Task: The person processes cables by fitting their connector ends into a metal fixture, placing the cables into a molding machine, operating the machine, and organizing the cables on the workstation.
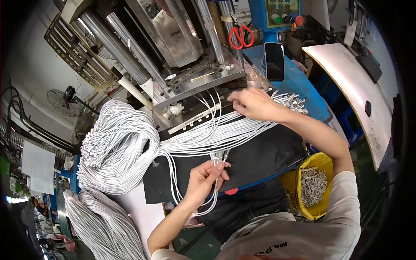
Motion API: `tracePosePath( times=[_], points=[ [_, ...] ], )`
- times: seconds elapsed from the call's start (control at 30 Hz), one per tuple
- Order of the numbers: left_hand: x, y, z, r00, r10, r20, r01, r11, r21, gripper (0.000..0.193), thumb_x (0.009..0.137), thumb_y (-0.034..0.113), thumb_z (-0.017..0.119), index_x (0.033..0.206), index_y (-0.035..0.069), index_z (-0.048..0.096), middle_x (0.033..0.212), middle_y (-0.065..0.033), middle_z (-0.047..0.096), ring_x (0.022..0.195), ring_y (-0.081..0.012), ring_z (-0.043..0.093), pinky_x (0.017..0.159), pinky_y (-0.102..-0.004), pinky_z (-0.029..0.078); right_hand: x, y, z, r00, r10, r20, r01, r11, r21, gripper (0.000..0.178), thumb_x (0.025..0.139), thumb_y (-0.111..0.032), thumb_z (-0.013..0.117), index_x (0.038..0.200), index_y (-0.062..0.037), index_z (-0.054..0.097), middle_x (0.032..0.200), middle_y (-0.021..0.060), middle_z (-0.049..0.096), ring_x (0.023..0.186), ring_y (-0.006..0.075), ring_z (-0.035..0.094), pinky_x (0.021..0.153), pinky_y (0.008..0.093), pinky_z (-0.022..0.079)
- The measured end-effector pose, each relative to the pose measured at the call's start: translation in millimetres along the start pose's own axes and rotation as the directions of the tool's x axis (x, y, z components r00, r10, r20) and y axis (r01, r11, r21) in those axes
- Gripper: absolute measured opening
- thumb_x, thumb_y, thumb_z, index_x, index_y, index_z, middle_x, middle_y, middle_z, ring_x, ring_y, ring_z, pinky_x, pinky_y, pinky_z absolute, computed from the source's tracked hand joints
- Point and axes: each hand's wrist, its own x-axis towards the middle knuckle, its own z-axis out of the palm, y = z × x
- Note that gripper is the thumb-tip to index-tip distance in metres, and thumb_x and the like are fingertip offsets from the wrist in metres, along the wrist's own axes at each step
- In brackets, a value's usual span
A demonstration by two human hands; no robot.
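Observation:
My left hand [206, 178] is closed in a pinch on several white cables, just over the near edge of a black mat [268, 149]. Metal-tipped connector ends [219, 155] stick up past its fingers, and the cables loop down below the hand. Farther right, my right hand [255, 104] hovers over a long bundle of white cables [203, 139], fingers curled and slightly blurred. Whether anything sits in those fingers cannot be made out. Two or so cables [215, 110] run up to the press base [199, 89] beside it.
A big coil of white cables [119, 147] lies left of the mat, with another bundle [106, 225] below. Connector ends [294, 102] pile up at right. A yellow bin [299, 186] holds small pale pieces. Red-handled scissors [239, 37] hang near a phone [274, 61].

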Motion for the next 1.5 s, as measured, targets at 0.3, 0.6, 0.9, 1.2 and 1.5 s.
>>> tracePosePath(
  times=[0.3, 0.6, 0.9, 1.2, 1.5],
  points=[
    [2.6, -9.2, 0.1, 0.949, 0.19, -0.252, -0.211, 0.976, -0.059, 0.025, 0.107, 0.019, 0.06, 0.118, -0.003, 0.06, 0.091, -0.0153, 0.075, 0.062, -0.0117, 0.058, 0.059, -0.0259, 0.048, 51.4, 14.9, 69.2, 0.942, -0.242, -0.233, 0.226, 0.969, -0.096, 0.04, 0.082, -0.026, 0.081, 0.108, 0.0, 0.065, 0.105, 0.0221, 0.063, 0.091, 0.0445, 0.068, 0.077, 0.0531, 0.056],
    [0.0, -14.2, 1.2, 0.95, 0.148, -0.274, -0.183, 0.978, -0.105, 0.023, 0.106, 0.019, 0.062, 0.113, -0.003, 0.063, 0.083, -0.0112, 0.071, 0.062, -0.0115, 0.059, 0.057, -0.0253, 0.047, 4.1, -10.2, 71.9, 0.913, -0.399, -0.086, 0.309, 0.814, -0.493, 0.043, 0.075, -0.018, 0.083, 0.103, 0.0062, 0.059, 0.094, 0.0199, 0.066, 0.081, 0.0416, 0.07, 0.069, 0.048, 0.057],
    [1.3, -24.4, -11.0, 0.971, 0.133, -0.199, -0.161, 0.979, -0.128, 0.026, 0.104, 0.021, 0.066, 0.103, -0.004, 0.071, 0.072, -0.0048, 0.064, 0.06, -0.0103, 0.057, 0.055, -0.0252, 0.044, -61.7, 10.8, 19.5, 0.885, 0.071, 0.459, -0.337, 0.779, 0.529, 0.04, 0.085, -0.021, 0.08, 0.109, 0.0022, 0.059, 0.085, 0.0151, 0.071, 0.072, 0.0233, 0.072, 0.055, 0.0346, 0.053],
    [2.2, -27.3, 1.8, 0.955, 0.157, -0.251, -0.165, 0.986, -0.01, 0.018, 0.099, 0.013, 0.072, 0.096, -0.005, 0.073, 0.073, -0.0052, 0.067, 0.062, -0.0097, 0.06, 0.058, -0.0248, 0.048, -44.5, -41.6, 46.8, 0.925, -0.112, 0.363, -0.263, 0.501, 0.824, 0.038, 0.107, -0.031, 0.058, 0.115, 0.006, 0.061, 0.08, 0.011, 0.069, 0.066, 0.0192, 0.074, 0.053, 0.0311, 0.06],
    [0.0, -24.5, 9.1, 0.96, 0.149, -0.238, -0.124, 0.986, 0.116, 0.013, 0.096, 0.009, 0.076, 0.094, -0.004, 0.074, 0.073, -0.0056, 0.071, 0.064, -0.0084, 0.065, 0.06, -0.023, 0.051, -50.0, -44.2, 62.9, 0.882, -0.133, 0.453, -0.263, 0.658, 0.706, 0.043, 0.109, -0.038, 0.055, 0.108, 0.003, 0.067, 0.072, 0.0095, 0.067, 0.046, 0.012, 0.061, 0.04, 0.0265, 0.045]
  ],
)
